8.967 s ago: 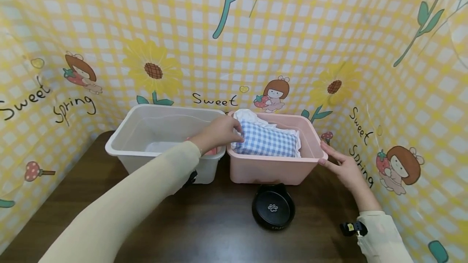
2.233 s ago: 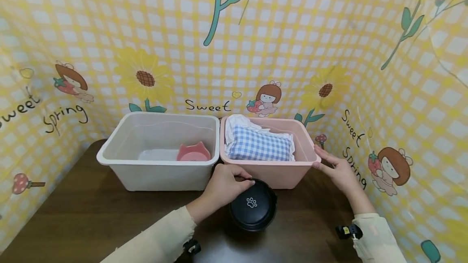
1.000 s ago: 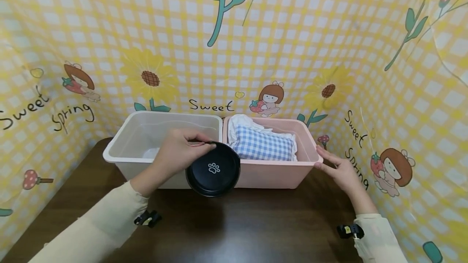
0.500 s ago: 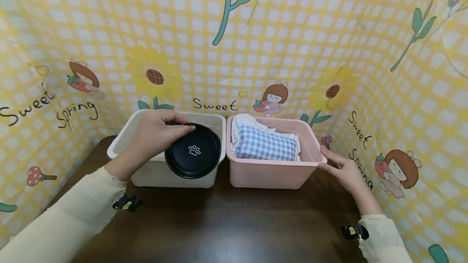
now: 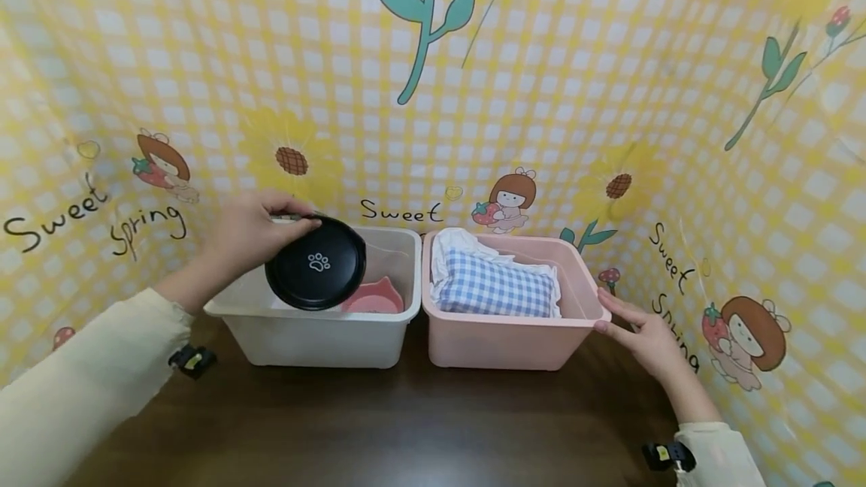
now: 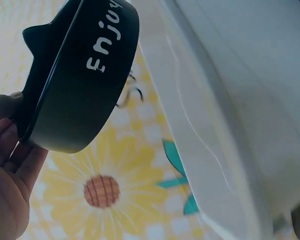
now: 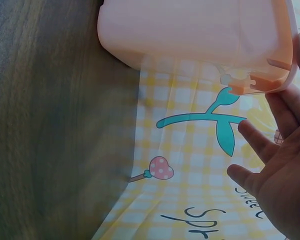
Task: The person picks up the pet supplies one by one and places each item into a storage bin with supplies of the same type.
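My left hand pinches a black pet bowl at its rim, thumb on one face and fingers behind. The bowl has a white paw print inside, an ear-like point and white "Enjoy" lettering on its side. It hangs tilted above the off-white bin. Inside that bin lies a pink cat-eared bowl, partly covered by the rim. My right hand touches the right end of the pink bin, thumb and fingers extended at its rim; its other fingers spread apart.
A blue checked, white-frilled cushion lies in the pink bin. The two bins stand side by side at the back of the dark wooden table. A yellow checked cloth with printed figures hangs behind and at the sides.
My left hand was at the cushion, then took the black bowl from the table before the pink bin, lifted it and carried it left over the off-white bin. My right hand stayed at the rim.
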Action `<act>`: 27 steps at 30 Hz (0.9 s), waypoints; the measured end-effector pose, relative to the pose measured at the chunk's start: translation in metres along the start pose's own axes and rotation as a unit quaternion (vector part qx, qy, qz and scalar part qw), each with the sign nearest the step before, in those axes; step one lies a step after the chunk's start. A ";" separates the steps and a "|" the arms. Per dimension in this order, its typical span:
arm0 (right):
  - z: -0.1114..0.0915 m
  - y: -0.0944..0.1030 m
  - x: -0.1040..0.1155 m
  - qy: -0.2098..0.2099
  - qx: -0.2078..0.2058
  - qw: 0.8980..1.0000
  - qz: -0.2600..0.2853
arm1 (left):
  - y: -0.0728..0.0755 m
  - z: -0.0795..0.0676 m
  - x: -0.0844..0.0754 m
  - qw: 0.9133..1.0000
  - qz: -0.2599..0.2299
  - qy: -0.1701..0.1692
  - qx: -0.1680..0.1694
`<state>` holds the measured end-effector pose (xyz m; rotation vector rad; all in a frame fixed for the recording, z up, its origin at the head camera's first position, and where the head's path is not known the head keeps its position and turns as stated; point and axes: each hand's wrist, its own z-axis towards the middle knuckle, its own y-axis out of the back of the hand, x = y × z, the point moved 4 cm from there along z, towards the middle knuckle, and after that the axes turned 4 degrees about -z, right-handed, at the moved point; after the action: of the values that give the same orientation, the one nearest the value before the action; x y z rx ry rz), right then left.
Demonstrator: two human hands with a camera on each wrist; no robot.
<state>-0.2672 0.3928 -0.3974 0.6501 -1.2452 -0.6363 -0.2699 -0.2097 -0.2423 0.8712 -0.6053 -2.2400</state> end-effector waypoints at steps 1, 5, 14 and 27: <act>0.000 0.000 0.000 0.001 -0.001 1.000 -0.001 | 0.003 0.000 0.004 1.000 0.010 0.002 0.001; 0.003 -0.002 0.002 0.004 0.000 1.000 0.001 | 0.011 0.001 0.018 0.999 0.032 0.012 0.018; -0.002 0.001 0.009 -0.004 0.005 1.000 0.001 | 0.012 -0.001 0.042 0.995 0.066 0.016 0.068; -0.005 0.002 0.007 0.007 -0.001 1.000 -0.003 | -0.002 -0.009 0.073 0.989 0.046 0.050 0.133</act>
<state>-0.2606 0.3893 -0.3928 0.6553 -1.2305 -0.6372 -0.3052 -0.2618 -0.2797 1.0574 -0.8915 -2.0497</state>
